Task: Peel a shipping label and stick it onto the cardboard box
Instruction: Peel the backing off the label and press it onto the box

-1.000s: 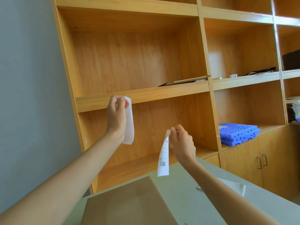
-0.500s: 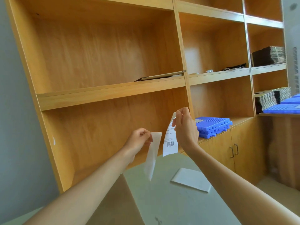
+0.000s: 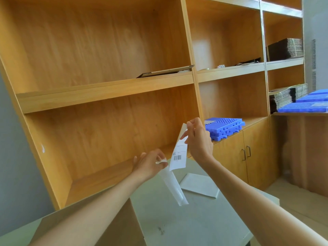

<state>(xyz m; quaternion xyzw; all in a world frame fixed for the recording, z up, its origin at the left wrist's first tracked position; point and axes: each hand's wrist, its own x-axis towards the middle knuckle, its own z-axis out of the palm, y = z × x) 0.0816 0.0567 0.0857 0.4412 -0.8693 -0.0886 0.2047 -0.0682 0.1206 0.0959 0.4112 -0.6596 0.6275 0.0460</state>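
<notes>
My right hand (image 3: 198, 139) pinches the top of a white shipping label (image 3: 178, 157) with a barcode, which hangs down in the air above the table. Just left and below, my left hand (image 3: 149, 164) holds the translucent backing strip (image 3: 173, 187) by its top end; the strip dangles toward the table. Label and backing are apart. The brown cardboard box (image 3: 122, 226) lies at the lower left, largely hidden under my left forearm.
A grey table (image 3: 186, 222) is below my hands, with a white stack of label sheets (image 3: 198, 185) on it. Wooden shelving (image 3: 106, 82) stands close behind, holding blue plastic trays (image 3: 223, 126) and stacked folded cartons (image 3: 284, 48) at the right.
My left hand came down from shelf height and now hangs the backing strip low over the table. My right hand rose slightly with the label. The view turned left and down.
</notes>
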